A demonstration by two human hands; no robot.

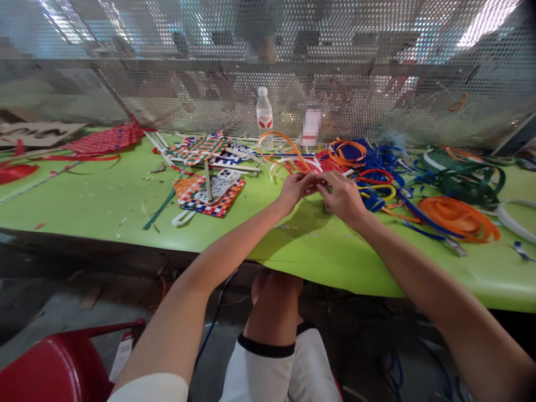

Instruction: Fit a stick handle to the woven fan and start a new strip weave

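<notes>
My left hand [296, 191] and my right hand [342, 196] meet above the green table, their fingertips pinched together. An orange plastic strip [288, 138] arches up and left from between them, its end hidden in the fingers. Just behind the hands lie red strips [335, 162] and a coil of orange strip [347, 152]. Blue strips [383, 159] are heaped beside my right hand. To the left, a phone [218, 187] rests on a multicoloured woven piece [188, 192], with another checkered weave [201, 148] behind it.
A water bottle [264, 114] stands near the perforated metal screen [188, 84]. At right lie a large orange coil [458, 218] and green strips [469, 181]. A red woven piece [104, 140] is at far left. A red chair [54, 365] stands below the green table [138, 209].
</notes>
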